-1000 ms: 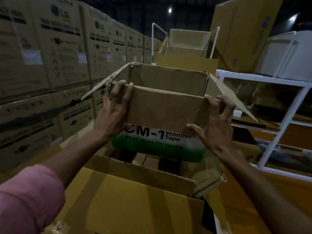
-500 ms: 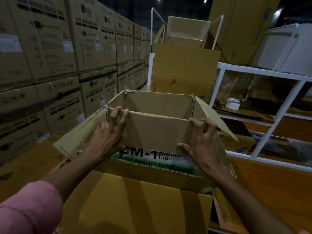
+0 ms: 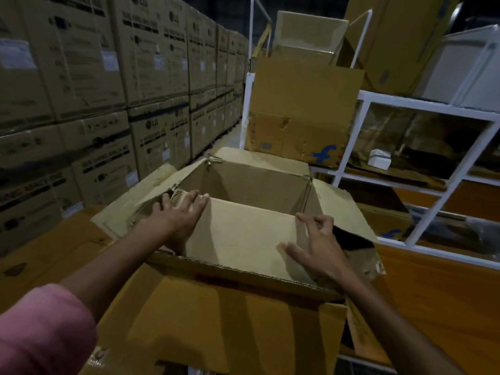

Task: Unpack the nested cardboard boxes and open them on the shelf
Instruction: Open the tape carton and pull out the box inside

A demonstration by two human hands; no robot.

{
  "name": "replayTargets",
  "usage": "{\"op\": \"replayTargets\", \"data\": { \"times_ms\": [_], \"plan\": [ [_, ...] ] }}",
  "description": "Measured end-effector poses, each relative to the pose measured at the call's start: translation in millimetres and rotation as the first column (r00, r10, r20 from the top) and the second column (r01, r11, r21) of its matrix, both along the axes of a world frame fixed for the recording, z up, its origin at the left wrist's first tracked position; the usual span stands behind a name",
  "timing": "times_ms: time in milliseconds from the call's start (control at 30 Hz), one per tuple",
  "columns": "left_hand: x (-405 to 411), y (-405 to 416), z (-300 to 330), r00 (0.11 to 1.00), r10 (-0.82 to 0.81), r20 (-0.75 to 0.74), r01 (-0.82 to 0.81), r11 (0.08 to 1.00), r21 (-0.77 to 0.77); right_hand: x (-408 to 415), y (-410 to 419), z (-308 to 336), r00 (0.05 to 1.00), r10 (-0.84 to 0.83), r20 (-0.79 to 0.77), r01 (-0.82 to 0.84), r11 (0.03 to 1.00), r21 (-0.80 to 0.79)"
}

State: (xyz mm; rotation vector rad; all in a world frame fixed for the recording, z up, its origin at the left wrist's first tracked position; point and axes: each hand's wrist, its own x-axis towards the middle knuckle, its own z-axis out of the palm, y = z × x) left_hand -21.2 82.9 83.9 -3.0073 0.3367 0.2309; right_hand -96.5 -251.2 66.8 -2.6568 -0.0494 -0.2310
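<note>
An open brown inner box sits low inside a larger outer box, whose near flap hangs toward me. All the inner box's flaps are folded outward and its inside looks empty. My left hand lies on the inner box's near left corner, fingers fairly straight across the top edge. My right hand holds the near right corner, its fingers curled over the edge and its thumb spread on the near wall. The printed label on the inner box is hidden below the outer box's rim.
A white metal shelf frame stands at the right, holding a small white object. A tall open box with a blue logo stands just behind. Stacked LG cartons wall off the left side.
The inner box has gone down into the outer box, so its green and white label no longer shows. Both hands went down with it, and the left hand's fingers have flattened.
</note>
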Motion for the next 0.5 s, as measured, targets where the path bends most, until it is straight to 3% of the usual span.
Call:
{"op": "replayTargets", "data": {
  "times_ms": [233, 500],
  "plan": [
    [4.1, -7.9, 9.5, 0.989, -0.002, -0.147, 0.022, 0.991, 0.133, 5.5, -2.6, 2.2, 0.994, -0.055, -0.096, 0.063, 0.995, 0.081],
    [-10.3, -14.3, 34.6, 0.944, -0.038, -0.329, 0.095, 0.983, 0.157, 15.3, -8.8, 3.6, 0.986, -0.04, -0.164, 0.053, 0.996, 0.078]
  ]
}}
